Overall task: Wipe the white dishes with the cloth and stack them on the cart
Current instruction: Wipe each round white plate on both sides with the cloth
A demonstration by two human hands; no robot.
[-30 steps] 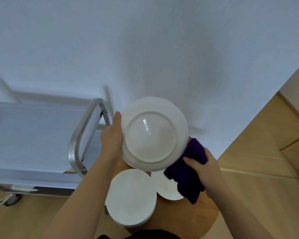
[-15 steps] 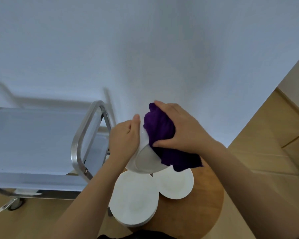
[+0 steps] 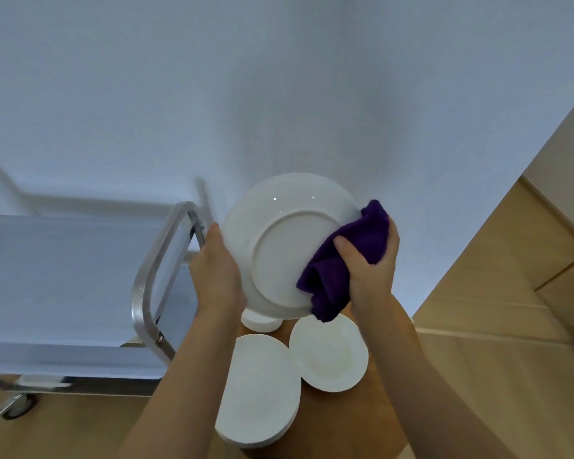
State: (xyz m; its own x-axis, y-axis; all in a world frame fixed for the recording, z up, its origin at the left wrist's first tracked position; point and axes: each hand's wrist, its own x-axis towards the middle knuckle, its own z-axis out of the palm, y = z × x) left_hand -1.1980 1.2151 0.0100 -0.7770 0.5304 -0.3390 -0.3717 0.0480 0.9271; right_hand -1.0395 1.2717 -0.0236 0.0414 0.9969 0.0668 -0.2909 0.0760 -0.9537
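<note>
The white plate (image 3: 279, 246) was held up on edge above the round wooden worktop (image 3: 338, 422), its underside and foot ring facing the camera; being round, it showed no long axis. The left hand (image 3: 217, 276) gripped its left rim, thumb lying along the edge and fingers hidden behind. The right hand (image 3: 373, 260) pinched the purple cloth (image 3: 345, 263) against the plate's right rim, thumb on the near side and fingers wrapped behind, so the plate sat between the two grips. Below it on the worktop lay a stack of plates (image 3: 257, 389), a single plate (image 3: 328, 352) and a smaller dish (image 3: 260, 323). The cart (image 3: 63, 276) stood to the left.
</note>
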